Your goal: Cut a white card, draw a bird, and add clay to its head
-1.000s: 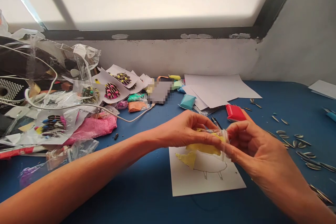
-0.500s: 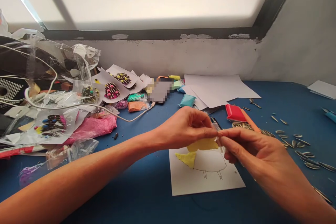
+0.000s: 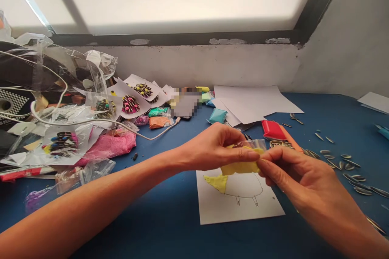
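Note:
My left hand is closed around a clear plastic bag of yellow modelling clay, with the thumb lying across its front. At the bag's right end, the thumb and fingers of my right hand pinch together on its edge; whether a bit of clay is between them is hidden. Below both hands lies a white sheet of paper with a line drawing of a rounded body and two small legs. Flattened yellow clay covers the pointed left part of the drawing.
Sunflower seeds lie scattered on the right, near a red clay packet. White sheets and a blue clay packet are at the back. On the left are seed-studded clay pieces, plastic bags, pink clay and a white cable.
The bag has turned in my hands, so more of its clear top and yellow clay shows. My right hand has shifted slightly right, along the bag's edge. The paper stays in place.

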`<action>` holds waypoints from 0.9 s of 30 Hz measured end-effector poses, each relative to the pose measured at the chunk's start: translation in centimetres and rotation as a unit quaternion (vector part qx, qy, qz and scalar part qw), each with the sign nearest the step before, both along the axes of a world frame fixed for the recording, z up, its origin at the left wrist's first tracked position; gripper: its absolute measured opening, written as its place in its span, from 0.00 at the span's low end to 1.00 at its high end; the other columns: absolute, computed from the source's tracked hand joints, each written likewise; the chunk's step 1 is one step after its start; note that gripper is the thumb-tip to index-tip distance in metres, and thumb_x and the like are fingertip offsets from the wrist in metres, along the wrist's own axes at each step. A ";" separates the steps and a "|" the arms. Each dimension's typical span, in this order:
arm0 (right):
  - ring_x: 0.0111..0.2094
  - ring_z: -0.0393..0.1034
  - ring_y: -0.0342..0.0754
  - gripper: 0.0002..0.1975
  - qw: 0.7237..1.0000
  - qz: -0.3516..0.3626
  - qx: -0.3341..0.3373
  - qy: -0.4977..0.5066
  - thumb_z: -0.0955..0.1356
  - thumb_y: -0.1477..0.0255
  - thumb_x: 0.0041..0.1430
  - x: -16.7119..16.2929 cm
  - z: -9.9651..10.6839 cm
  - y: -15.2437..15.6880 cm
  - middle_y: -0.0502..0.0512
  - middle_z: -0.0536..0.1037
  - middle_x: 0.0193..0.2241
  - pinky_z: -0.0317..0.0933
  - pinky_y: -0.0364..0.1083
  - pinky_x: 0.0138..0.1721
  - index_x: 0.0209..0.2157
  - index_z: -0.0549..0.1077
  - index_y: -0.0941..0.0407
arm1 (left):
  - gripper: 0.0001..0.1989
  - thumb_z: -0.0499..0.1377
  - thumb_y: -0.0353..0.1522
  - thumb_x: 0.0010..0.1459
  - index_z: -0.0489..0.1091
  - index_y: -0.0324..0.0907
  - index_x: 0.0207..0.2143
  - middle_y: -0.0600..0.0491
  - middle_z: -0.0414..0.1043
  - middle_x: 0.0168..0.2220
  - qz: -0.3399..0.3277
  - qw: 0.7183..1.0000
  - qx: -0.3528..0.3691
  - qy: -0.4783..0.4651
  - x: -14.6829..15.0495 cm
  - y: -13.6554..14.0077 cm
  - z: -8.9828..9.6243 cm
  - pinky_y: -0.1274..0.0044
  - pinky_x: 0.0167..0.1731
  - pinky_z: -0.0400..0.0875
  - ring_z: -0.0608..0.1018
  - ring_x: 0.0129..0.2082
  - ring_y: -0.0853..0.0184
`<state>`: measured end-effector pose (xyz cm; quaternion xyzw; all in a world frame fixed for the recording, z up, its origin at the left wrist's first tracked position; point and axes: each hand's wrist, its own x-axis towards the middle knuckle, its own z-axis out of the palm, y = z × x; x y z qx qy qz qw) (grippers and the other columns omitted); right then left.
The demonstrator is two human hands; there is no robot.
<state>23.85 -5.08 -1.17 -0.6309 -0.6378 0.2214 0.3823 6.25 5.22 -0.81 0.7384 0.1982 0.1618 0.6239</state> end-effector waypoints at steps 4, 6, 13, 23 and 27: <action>0.21 0.68 0.42 0.15 1.000 0.002 0.003 0.002 0.66 0.58 0.60 0.1 -0.3 0.0 0.47 0.73 0.18 0.62 0.37 0.21 0.24 0.75 0.51 | 0.18 0.60 0.44 0.61 0.71 0.36 0.31 0.57 0.64 0.25 -0.006 0.999 0.046 0.003 -0.3 0.3 0.0 0.81 0.22 0.55 0.63 0.24 0.76; 0.22 0.69 0.42 0.15 1.000 0.012 -0.001 0.011 0.66 0.57 0.61 0.0 -0.2 0.0 0.47 0.75 0.19 0.63 0.37 0.22 0.27 0.75 0.50 | 0.17 0.59 0.43 0.61 0.71 0.36 0.31 0.57 0.63 0.25 -0.005 0.998 0.057 0.002 -0.3 0.2 0.1 0.81 0.23 0.55 0.63 0.25 0.76; 0.21 0.67 0.42 0.16 1.000 -0.009 0.015 0.010 0.67 0.57 0.59 -0.2 0.2 0.3 0.48 0.73 0.18 0.64 0.38 0.21 0.23 0.74 0.51 | 0.19 0.63 0.45 0.57 0.71 0.37 0.38 0.56 0.68 0.29 -0.043 0.999 0.018 0.019 -0.5 0.9 0.0 0.82 0.24 0.62 0.69 0.27 0.75; 0.21 0.68 0.44 0.18 0.999 -0.017 -0.019 0.035 0.68 0.53 0.56 0.3 -0.1 0.4 0.50 0.72 0.19 0.65 0.40 0.21 0.24 0.74 0.52 | 0.17 0.65 0.42 0.56 0.70 0.36 0.33 0.56 0.68 0.27 -0.043 0.998 -0.034 0.015 -0.6 1.6 -0.5 0.81 0.25 0.68 0.71 0.25 0.75; 0.20 0.67 0.44 0.20 0.998 -0.050 -0.012 0.038 0.68 0.52 0.55 0.3 0.5 0.4 0.51 0.72 0.17 0.63 0.39 0.19 0.20 0.72 0.52 | 0.15 0.67 0.36 0.55 0.70 0.37 0.40 0.55 0.72 0.31 -0.052 0.996 -0.067 0.002 -0.6 1.8 -0.4 0.80 0.28 0.70 0.74 0.28 0.74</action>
